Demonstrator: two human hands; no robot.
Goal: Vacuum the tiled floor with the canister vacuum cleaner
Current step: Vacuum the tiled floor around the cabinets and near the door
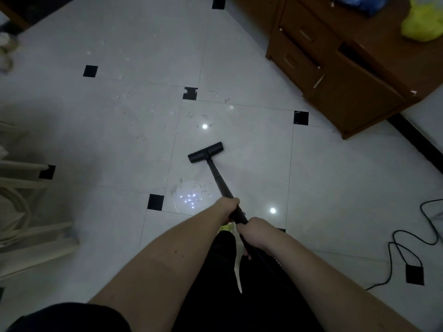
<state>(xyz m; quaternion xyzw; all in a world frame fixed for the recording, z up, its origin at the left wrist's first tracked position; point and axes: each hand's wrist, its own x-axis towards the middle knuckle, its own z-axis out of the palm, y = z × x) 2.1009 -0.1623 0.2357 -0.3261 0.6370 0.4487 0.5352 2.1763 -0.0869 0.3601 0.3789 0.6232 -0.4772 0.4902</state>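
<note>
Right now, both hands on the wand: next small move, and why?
Probably push the floor head forward and slightly left. Both the left hand and the right hand grip the wand, and the head sits flat on the tiled floor. Scattered debris lies just beyond it, with more scraps further left.
</note>
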